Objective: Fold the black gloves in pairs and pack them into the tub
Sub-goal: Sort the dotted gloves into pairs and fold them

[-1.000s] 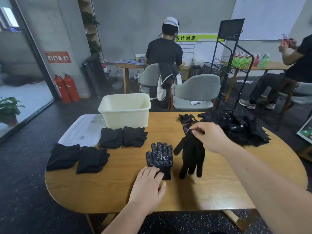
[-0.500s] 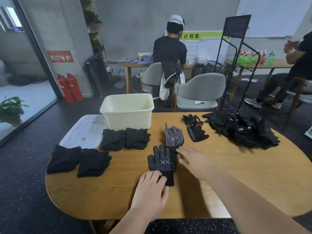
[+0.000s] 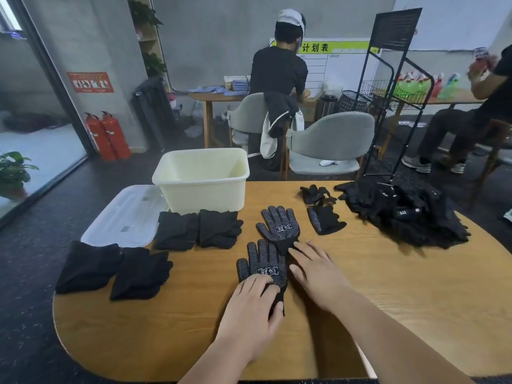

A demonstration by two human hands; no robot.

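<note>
Two dotted black gloves lie palm up on the wooden table (image 3: 388,295). The near glove (image 3: 263,264) has my left hand (image 3: 253,309) resting flat on its cuff. The far glove (image 3: 278,225) lies just beyond it, and the fingers of my right hand (image 3: 318,273) press flat on its cuff. Several folded pairs (image 3: 199,228) sit left of the gloves. The cream tub (image 3: 202,178) stands behind them with nothing visible inside. A heap of unfolded black gloves (image 3: 407,214) lies at the right.
Two loose gloves (image 3: 324,220) lie between the far glove and the heap. A clear lid (image 3: 124,217) lies left of the tub. Grey chairs, a black wire rack (image 3: 388,92) and two people are beyond the table.
My right hand carried a hanging glove down, laid it flat beyond the near glove, and now presses its cuff. My left hand slid slightly up the near glove's cuff.
</note>
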